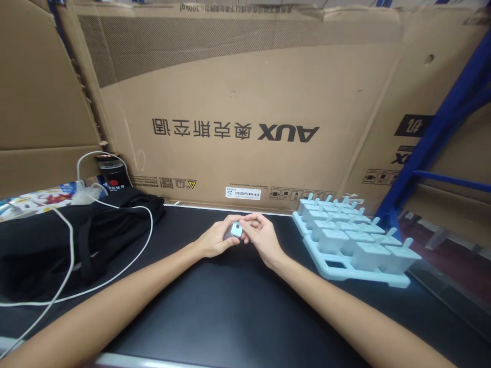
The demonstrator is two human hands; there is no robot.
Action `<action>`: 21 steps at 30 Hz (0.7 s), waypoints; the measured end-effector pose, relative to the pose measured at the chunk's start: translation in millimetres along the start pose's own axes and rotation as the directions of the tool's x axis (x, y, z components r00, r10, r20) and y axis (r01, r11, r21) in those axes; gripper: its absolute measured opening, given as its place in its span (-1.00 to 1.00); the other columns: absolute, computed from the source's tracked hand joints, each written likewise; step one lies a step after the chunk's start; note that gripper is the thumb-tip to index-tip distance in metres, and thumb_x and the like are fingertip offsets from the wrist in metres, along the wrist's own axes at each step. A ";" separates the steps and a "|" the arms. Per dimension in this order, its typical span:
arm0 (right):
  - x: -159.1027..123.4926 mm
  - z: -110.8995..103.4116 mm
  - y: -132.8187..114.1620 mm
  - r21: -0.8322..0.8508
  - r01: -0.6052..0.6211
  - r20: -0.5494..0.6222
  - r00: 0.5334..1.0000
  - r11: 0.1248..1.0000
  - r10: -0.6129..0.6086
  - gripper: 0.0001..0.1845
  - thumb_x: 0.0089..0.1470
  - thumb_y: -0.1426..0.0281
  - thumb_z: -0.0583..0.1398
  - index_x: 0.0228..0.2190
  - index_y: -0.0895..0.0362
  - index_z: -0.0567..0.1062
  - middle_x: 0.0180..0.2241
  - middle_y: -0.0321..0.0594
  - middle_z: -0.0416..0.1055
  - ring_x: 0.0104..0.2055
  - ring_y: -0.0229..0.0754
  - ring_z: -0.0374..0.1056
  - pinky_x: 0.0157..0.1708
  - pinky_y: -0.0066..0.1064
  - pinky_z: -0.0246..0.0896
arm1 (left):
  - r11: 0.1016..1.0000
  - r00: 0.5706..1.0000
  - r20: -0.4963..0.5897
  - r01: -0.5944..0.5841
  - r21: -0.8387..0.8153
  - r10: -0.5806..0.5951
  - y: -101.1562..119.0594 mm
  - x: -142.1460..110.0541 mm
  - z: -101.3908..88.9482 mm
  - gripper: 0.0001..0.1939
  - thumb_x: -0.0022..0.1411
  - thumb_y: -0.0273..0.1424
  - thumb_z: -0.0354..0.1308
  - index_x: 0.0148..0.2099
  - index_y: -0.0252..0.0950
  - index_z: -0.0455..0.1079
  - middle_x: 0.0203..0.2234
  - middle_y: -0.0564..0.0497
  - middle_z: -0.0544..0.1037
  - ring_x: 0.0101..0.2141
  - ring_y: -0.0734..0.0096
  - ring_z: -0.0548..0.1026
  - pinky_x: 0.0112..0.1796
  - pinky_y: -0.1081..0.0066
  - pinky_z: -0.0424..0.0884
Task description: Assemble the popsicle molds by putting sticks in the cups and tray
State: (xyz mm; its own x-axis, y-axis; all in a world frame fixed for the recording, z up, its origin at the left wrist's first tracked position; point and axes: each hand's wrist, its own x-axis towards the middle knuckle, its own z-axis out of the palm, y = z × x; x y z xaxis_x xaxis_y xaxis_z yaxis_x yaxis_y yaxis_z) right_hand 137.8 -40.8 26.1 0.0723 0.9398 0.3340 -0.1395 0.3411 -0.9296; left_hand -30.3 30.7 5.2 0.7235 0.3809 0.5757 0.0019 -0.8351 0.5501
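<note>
The left hand (219, 240) is curled around a small light-blue piece (237, 230), its thumb below and its fingers around the far side. The right hand (264, 240) is part-closed, thumb and fingertips at the piece's right edge; whether it grips or only touches is hidden. The piece is raised over the black counter (199, 317), between the 2 hands, with a dark patch on its face.

Because it is so small and held only by fingertips, it could slip if the thumbs press unevenly, and a drop onto the smooth top might send it skidding. The fingers also cover much of it, so a crooked hold could go unnoticed.

To the right, a light-blue rack (397, 279) of upright-handled blocks sits near the right forearm; a wide elbow swing could jolt it. At left, the loose white cable (71, 245) could snag the left arm.
</note>
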 end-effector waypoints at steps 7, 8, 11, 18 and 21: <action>-7.0 -1.3 5.5 -0.047 -0.053 0.052 0.997 0.997 0.056 -0.63 0.02 0.19 0.30 -0.29 0.12 0.28 -0.58 -0.40 0.34 -0.58 -0.34 0.27 -0.58 -0.53 0.18 | 0.998 1.000 -0.024 0.006 0.066 -0.004 4.7 0.8 -0.1 -0.54 0.36 -0.04 -0.07 0.07 -0.29 0.26 -0.21 -0.06 0.50 -0.29 0.36 0.47 -0.21 0.39 0.36; -6.7 -2.1 4.4 -0.050 -0.062 0.086 0.994 0.997 0.066 -0.63 0.04 0.18 0.28 -0.28 0.12 0.27 -0.56 -0.40 0.34 -0.56 -0.33 0.29 -0.55 -0.51 0.20 | 0.997 1.000 -0.020 0.016 0.072 -0.015 5.0 0.6 0.0 -0.58 0.36 -0.08 -0.05 0.06 -0.29 0.27 -0.24 -0.04 0.50 -0.31 0.38 0.46 -0.23 0.41 0.36; 0.7 -12.2 -4.0 -0.195 -0.077 0.220 0.968 0.978 0.120 -0.67 0.11 0.20 0.20 -0.19 0.11 0.26 -0.49 -0.36 0.38 -0.49 -0.27 0.35 -0.49 -0.45 0.26 | 0.991 0.999 -0.019 0.048 0.126 -0.046 5.4 0.5 -0.3 -0.67 0.33 -0.18 0.02 0.01 -0.28 0.27 -0.29 0.01 0.49 -0.35 0.42 0.45 -0.27 0.43 0.35; 34.4 -53.1 -4.1 -0.944 -0.006 0.031 0.994 0.331 0.107 -0.75 0.08 0.27 0.17 -0.24 0.18 0.36 -0.36 -0.13 0.45 -0.32 -0.13 0.39 -0.32 -0.38 0.22 | 0.956 0.995 0.005 0.096 0.279 -0.101 6.2 1.2 -1.6 -0.69 0.27 -0.21 0.06 -0.01 -0.24 0.28 -0.31 0.04 0.46 -0.41 0.44 0.40 -0.30 0.41 0.33; 42.4 -57.3 8.2 -0.989 -0.042 -0.016 0.984 0.143 0.180 -0.60 -0.03 0.33 0.25 -0.14 0.25 0.37 -0.26 0.04 0.46 -0.23 -0.01 0.42 -0.29 -0.35 0.22 | 0.965 0.992 0.043 0.107 0.241 -0.121 6.4 0.3 -0.1 -0.65 0.32 -0.18 0.02 0.08 -0.23 0.23 -0.18 -0.02 0.45 -0.30 0.37 0.43 -0.21 0.34 0.36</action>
State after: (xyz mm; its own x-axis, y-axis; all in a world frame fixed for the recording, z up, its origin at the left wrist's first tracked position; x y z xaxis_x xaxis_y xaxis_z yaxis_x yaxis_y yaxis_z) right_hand 196.4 0.7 23.7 0.0618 0.9854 0.1587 0.9534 -0.0113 -0.3015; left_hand -30.1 25.5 9.0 0.7470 0.4617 0.4783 0.2457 -0.8603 0.4467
